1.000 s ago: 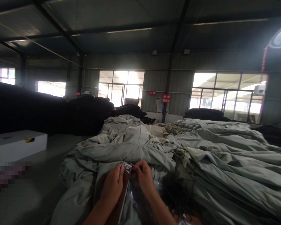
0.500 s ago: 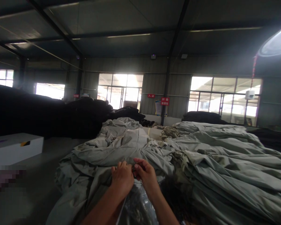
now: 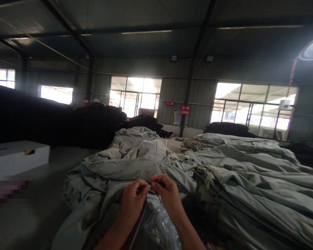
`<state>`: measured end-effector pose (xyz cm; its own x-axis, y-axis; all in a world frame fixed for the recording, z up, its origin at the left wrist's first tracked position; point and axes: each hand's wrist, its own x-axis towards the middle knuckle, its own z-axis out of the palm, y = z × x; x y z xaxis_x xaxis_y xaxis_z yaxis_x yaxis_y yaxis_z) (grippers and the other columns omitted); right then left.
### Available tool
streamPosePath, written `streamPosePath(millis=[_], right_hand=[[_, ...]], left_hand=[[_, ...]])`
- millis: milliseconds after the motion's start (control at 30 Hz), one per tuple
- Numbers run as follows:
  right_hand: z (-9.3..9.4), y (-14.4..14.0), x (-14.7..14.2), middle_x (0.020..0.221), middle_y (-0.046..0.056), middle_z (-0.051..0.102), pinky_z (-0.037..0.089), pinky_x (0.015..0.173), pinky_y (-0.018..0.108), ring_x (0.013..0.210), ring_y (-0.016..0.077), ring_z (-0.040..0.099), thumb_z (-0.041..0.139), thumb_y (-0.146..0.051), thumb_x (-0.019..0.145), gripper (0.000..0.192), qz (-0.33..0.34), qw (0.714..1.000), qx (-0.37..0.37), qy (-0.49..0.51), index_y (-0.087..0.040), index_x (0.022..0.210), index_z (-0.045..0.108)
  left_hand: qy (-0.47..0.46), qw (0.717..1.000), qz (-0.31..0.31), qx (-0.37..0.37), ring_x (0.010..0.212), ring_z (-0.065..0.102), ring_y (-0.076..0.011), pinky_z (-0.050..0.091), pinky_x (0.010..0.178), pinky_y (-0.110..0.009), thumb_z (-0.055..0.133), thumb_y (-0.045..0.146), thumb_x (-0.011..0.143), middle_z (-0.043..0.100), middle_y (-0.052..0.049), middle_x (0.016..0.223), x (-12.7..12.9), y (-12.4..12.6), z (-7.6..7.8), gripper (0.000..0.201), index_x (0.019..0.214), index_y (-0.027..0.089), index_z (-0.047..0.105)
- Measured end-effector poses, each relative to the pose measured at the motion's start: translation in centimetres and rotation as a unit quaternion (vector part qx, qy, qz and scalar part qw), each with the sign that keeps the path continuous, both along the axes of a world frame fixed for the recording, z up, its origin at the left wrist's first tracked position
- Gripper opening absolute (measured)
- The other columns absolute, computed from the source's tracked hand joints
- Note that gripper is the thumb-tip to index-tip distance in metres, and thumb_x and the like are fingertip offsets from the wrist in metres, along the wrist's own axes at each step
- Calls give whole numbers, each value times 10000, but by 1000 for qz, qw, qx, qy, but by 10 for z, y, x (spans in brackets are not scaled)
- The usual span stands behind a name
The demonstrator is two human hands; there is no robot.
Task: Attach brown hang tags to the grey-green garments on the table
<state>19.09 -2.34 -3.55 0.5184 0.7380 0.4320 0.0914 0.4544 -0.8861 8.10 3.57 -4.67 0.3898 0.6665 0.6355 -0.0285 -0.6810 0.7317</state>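
Observation:
My left hand (image 3: 135, 194) and my right hand (image 3: 167, 192) meet fingertip to fingertip in front of me, each in a closed pinch. Whatever sits between the fingertips is too small and dark to make out. Below my wrists lies crumpled clear plastic (image 3: 163, 227), shiny and partly hidden by my right forearm. A thin straight edge runs beside my left forearm. Grey-green fabric (image 3: 135, 170) lies heaped in loose folds just beyond both hands.
More grey-green fabric (image 3: 250, 187) is piled on the right. A white box (image 3: 21, 158) stands at the left on the floor, with dark heaps (image 3: 54, 121) behind it. A white device (image 3: 284, 104) hangs from a red-and-white cord at the right.
My left hand has turned from back-up to a thumb-and-finger pinch facing my right hand. The right hand stays close to it, still pinching. The view has shifted slightly.

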Motion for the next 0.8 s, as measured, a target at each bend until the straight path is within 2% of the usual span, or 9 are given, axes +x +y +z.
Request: streamPosePath(millis=[200, 367, 533, 700, 800], right_hand=[[-1, -1, 7, 560, -1, 612, 336, 420, 197, 477, 99, 498, 780, -333, 515, 358, -3, 1000, -3, 3, -133, 787, 660], [0, -1, 7, 511, 1, 582, 301, 384, 195, 427, 87, 464, 751, -455, 538, 373, -20, 999, -39, 23, -125, 675, 646], [4, -3, 3, 519, 1, 575, 279, 377, 189, 413, 74, 441, 725, -482, 560, 377, -15, 999, -47, 18, -126, 635, 627], [10, -9, -8, 529, -12, 563, 316, 425, 202, 456, 85, 454, 678, -424, 642, 287, -33, 999, -4, -42, -145, 689, 630], [14, -14, -15, 536, -16, 564, 336, 447, 213, 484, 97, 464, 675, -388, 640, 241, -47, 997, -10, -61, -159, 704, 636]], left_hand=[[24, 999, 24, 14, 648, 605, -165, 431, 674, -275, 464, 318, 766, 666, -7, 656, -1, -3, 2, 194, 681, 200, 593], [28, 999, 32, 30, 664, 607, -161, 430, 702, -279, 448, 320, 780, 674, 1, 681, -4, -3, 2, 207, 701, 208, 604], [30, 997, 44, 47, 710, 615, -171, 426, 754, -294, 455, 338, 789, 680, -4, 717, -3, -3, -1, 214, 714, 213, 612], [24, 1000, 18, 9, 710, 601, -183, 447, 674, -272, 452, 361, 786, 660, -26, 710, -4, -7, 3, 226, 693, 207, 589], [13, 999, 25, -19, 670, 597, -176, 444, 631, -252, 497, 389, 763, 649, -11, 658, -5, -12, 7, 225, 649, 213, 577]])
